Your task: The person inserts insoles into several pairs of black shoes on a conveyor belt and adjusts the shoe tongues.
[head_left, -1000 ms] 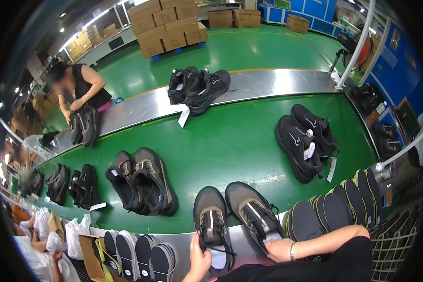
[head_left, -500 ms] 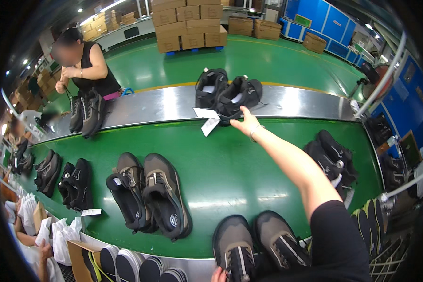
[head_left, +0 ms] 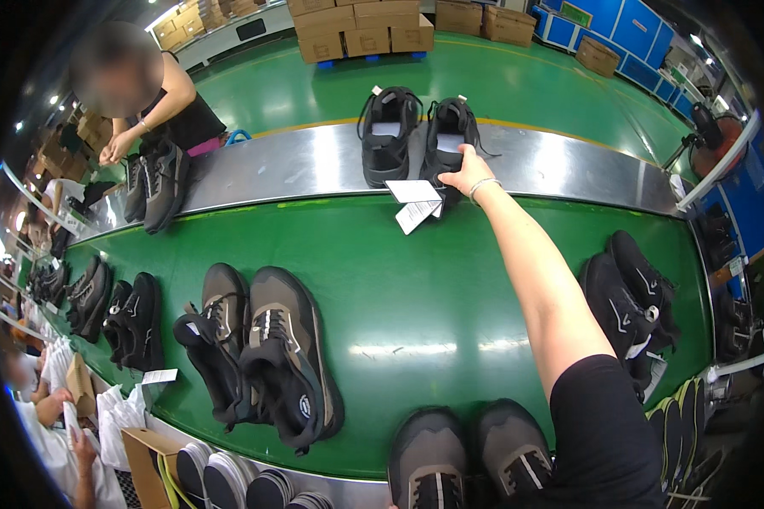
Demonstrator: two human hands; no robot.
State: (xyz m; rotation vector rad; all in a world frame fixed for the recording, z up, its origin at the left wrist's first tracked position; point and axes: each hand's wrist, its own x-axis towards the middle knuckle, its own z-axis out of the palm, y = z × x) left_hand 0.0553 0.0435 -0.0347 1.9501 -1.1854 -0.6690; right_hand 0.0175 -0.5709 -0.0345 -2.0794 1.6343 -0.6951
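Stretched out over the belt, my right hand (head_left: 469, 172) grips the heel of a black shoe (head_left: 450, 127) on the metal ledge, thumb and forefinger at its collar. Its mate, another black shoe (head_left: 388, 140), stands to the left with its toe pointing away. White hang tags (head_left: 416, 204) dangle behind the heels over the ledge's near edge. Close to me, two grey-brown and black shoes (head_left: 429, 450) stand side by side at the lower edge. My left hand is almost wholly cut off there beside the left one, so its fingers are hidden.
A larger-looking grey-brown pair (head_left: 293, 356) lies on the green belt (head_left: 399, 288) at left. Black shoes (head_left: 624, 293) rest at right. Across the metal ledge (head_left: 314, 165), a co-worker (head_left: 174, 102) handles another pair (head_left: 157, 182). Insoles (head_left: 229, 475) stack along the near edge.
My right hand has turned the right-hand black shoe so both shoes of that pair now point away, side by side. My left fingertips have slipped almost out of view.
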